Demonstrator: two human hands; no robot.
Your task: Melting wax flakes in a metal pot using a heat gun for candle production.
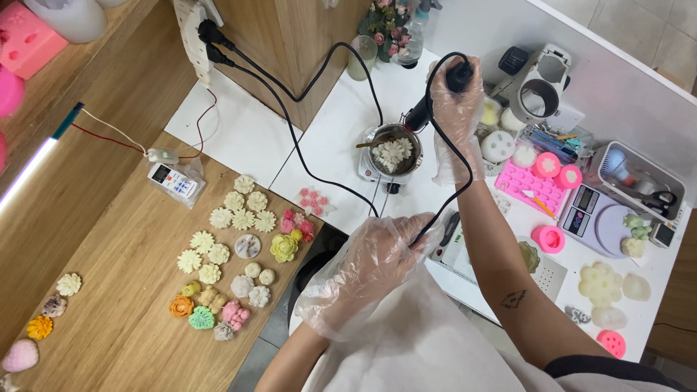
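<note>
The right hand (457, 94), fingers wrapped round a black heat tool (435, 98), aims its nozzle into the metal pot (394, 152) of white wax flowers on the white counter (334, 138), while the left hand (377, 258) pinches the cord (454, 181) clear, so melting seems underway and calls for steady aim.

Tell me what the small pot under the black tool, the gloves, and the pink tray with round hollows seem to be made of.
Small round pot: bare metal, grey and shiny at its rim. Thin gloves on the right hand and left hand: clear, crinkled plastic film, skin showing through. Pink tray with round hollows: probably silicone, matte and evenly coloured, though rigid plastic is possible.
</note>
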